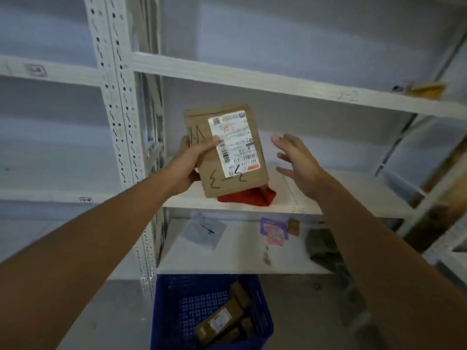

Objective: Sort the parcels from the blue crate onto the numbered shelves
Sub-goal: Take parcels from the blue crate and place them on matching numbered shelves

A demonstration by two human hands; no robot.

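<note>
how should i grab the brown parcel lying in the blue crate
Probably from straight above: the walls of the blue crate block the sides. The brown parcel is long and lies diagonally, so take it across its narrow width near the middle, by its white label, thumb on one long edge, fingers on the other.

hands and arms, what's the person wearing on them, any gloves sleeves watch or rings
Nothing worn shows. The left hand and right hand are bare, with no gloves, and no ring can be made out, though the picture is slightly blurred. The left forearm and right forearm are bare too, with no sleeve, watch or band along the length in view.
</note>
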